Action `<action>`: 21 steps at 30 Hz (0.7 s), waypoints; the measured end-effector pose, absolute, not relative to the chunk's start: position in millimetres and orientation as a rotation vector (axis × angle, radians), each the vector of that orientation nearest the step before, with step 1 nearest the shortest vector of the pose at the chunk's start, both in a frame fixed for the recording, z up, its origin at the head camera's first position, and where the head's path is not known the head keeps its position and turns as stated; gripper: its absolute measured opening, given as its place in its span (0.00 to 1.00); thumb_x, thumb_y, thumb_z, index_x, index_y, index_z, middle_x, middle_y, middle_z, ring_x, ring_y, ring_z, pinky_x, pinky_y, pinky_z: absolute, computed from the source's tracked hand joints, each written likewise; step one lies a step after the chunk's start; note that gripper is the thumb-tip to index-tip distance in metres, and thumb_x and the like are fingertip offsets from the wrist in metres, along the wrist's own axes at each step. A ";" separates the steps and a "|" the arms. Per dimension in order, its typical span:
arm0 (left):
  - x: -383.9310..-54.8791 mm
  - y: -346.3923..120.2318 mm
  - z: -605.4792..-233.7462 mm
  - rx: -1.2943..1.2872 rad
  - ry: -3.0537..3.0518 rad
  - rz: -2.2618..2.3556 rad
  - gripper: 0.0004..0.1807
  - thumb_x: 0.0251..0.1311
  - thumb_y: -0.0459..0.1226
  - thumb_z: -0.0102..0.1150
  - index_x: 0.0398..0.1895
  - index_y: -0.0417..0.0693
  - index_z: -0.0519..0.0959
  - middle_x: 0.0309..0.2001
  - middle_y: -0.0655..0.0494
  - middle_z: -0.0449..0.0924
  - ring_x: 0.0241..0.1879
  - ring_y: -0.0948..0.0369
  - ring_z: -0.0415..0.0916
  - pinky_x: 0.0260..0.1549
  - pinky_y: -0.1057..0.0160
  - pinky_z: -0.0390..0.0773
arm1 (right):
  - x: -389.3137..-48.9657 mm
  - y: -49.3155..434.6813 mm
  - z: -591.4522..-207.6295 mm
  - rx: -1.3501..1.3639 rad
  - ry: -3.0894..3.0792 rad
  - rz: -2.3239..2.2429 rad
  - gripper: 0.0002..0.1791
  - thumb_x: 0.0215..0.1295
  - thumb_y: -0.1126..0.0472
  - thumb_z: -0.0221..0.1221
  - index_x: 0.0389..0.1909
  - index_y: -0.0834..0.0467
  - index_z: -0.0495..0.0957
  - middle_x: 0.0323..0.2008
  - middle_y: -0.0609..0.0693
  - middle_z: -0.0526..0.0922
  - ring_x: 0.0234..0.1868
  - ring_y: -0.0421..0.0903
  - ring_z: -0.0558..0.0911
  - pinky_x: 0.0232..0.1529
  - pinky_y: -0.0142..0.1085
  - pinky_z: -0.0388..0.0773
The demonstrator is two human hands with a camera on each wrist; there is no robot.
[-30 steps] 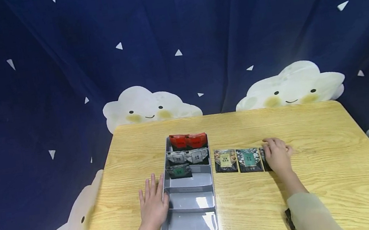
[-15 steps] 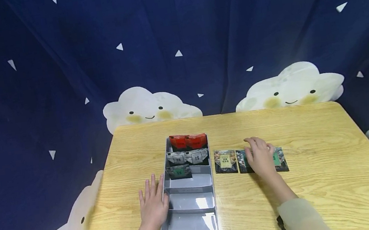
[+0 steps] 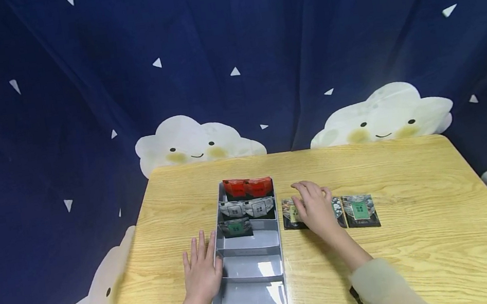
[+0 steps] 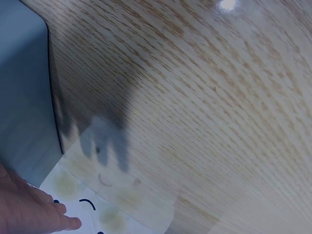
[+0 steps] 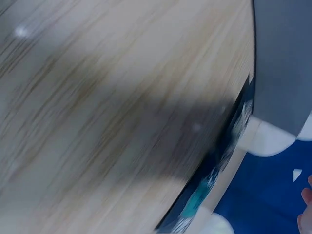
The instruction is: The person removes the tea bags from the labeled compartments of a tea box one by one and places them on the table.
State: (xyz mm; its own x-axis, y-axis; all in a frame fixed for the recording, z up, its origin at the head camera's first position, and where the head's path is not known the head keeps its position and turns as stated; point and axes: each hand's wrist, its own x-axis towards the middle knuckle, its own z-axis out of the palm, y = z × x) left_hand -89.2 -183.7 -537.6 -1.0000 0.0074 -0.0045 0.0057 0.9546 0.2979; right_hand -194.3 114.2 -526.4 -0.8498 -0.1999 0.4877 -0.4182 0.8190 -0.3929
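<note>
A grey divided box [image 3: 254,296] stands on the wooden table, my left hand [image 3: 203,274] resting along its left side with fingers straight and spread. In the left wrist view those fingers [image 4: 39,212] are beside the box's wall. My right hand [image 3: 319,213], fingers loosely bent and holding nothing, hovers over a row of flat sachets right of the box. It partly covers the yellow-labelled sachet [image 3: 289,215] and the middle sachet [image 3: 338,211]; the green-labelled sachet [image 3: 360,212] shows whole. Red sachets [image 3: 248,187], silver-grey sachets [image 3: 258,207] and one dark green sachet [image 3: 237,228] stand in the box's far compartments.
The wooden table [image 3: 441,228] extends right of the sachets. A dark blue curtain [image 3: 269,65] with white triangles and smiling clouds hangs behind the far edge. Dividers cross the box.
My right hand has moved left along the row, from the rightmost sachet to above the left and middle ones, uncovering the green-labelled sachet. My left hand has stayed put.
</note>
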 end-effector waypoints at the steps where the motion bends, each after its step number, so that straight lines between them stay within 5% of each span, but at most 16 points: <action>1: -89.2 -183.6 -537.7 0.012 3.101 0.473 0.31 0.63 0.42 0.42 0.70 0.51 0.53 0.71 0.44 0.44 0.69 0.44 0.40 0.63 0.39 0.41 | -193.9 109.5 -526.2 0.480 -2.565 0.694 0.17 0.63 0.57 0.53 0.51 0.58 0.71 0.49 0.57 0.73 0.53 0.55 0.69 0.50 0.56 0.56; 21: -89.6 -184.1 -539.7 0.017 3.107 0.476 0.31 0.63 0.41 0.41 0.71 0.51 0.53 0.71 0.45 0.44 0.69 0.44 0.40 0.63 0.39 0.41 | -183.0 32.2 -523.9 0.813 -2.585 0.478 0.18 0.61 0.55 0.56 0.53 0.53 0.73 0.50 0.50 0.74 0.53 0.48 0.71 0.49 0.48 0.61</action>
